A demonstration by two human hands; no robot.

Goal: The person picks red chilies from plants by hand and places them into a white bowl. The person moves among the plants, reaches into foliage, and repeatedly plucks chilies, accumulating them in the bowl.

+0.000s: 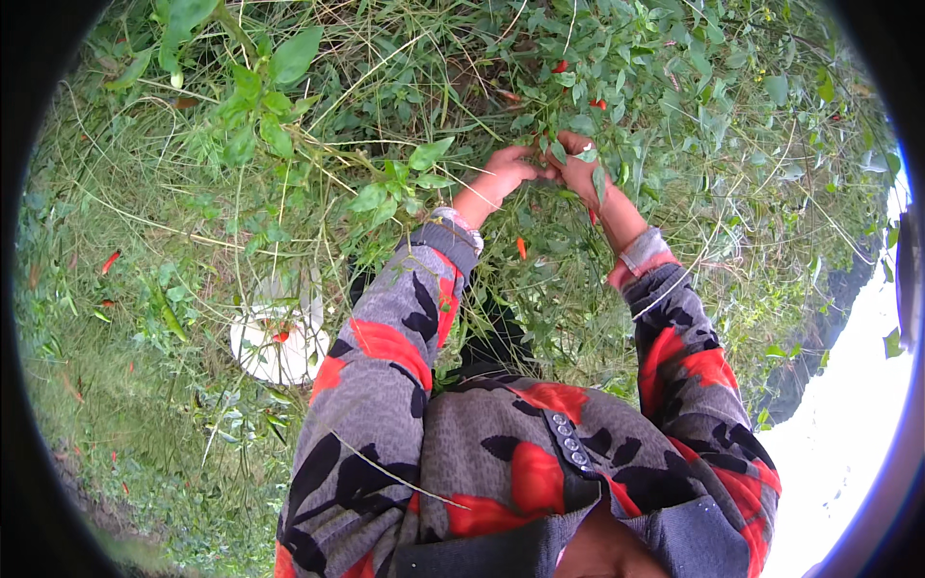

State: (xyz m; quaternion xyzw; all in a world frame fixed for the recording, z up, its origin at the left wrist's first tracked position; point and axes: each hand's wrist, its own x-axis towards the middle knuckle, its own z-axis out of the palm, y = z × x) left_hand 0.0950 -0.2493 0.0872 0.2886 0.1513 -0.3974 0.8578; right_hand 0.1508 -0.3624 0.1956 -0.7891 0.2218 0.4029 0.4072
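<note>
My left hand and my right hand meet among the leaves of a chili pepper plant, at the upper middle of the view. Their fingers come together at the stems, and leaves partly cover the right hand. What lies between the fingertips is too small to tell. Red chili peppers hang just above the right hand, with another red chili higher up. Below the hands, a red chili shows between my forearms. One more red chili is partly hidden beside my right wrist.
A white container with red chili in it stands in the grass left of my left arm. A leafy branch crosses the upper left, near the camera. Green chilies and a red chili hang farther left. Long dry stems cross the view.
</note>
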